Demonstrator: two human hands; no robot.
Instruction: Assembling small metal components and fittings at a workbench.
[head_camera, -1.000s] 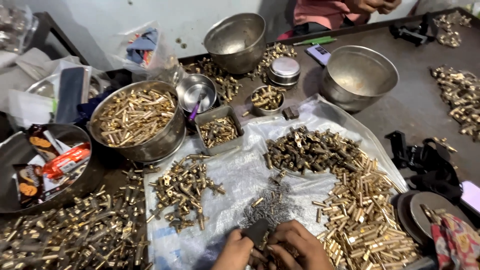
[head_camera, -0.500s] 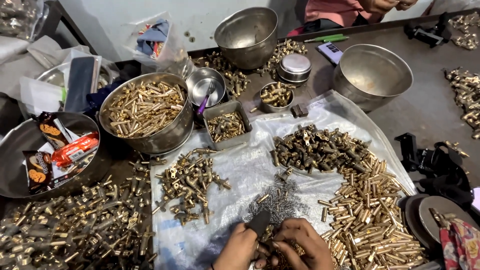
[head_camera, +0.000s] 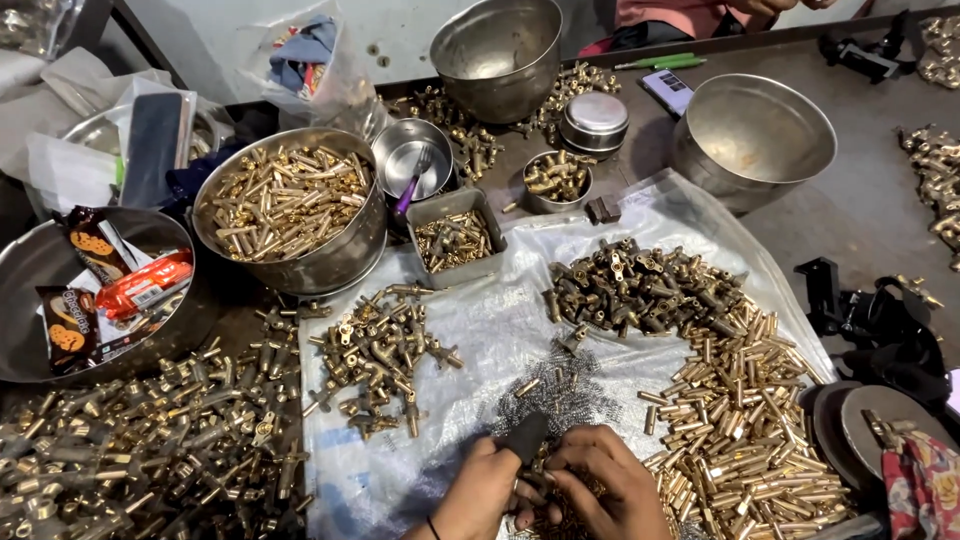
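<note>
Hands (head_camera: 545, 490) pinch small brass parts (head_camera: 560, 500) together, dark tool (head_camera: 525, 437) between them.

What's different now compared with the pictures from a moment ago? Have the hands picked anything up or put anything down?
Little has changed. The view has crept forward and left, so everything sits slightly lower and further right. Both the left hand and right hand stay close together over the small brass parts, with the dark tool still at the left hand. Nothing was visibly picked up or let go. Bowls and brass piles lie as before.

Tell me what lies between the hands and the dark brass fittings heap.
Head view: a patch of small grey wire springs on the clear plastic sheet, with a few loose brass pieces.
</note>
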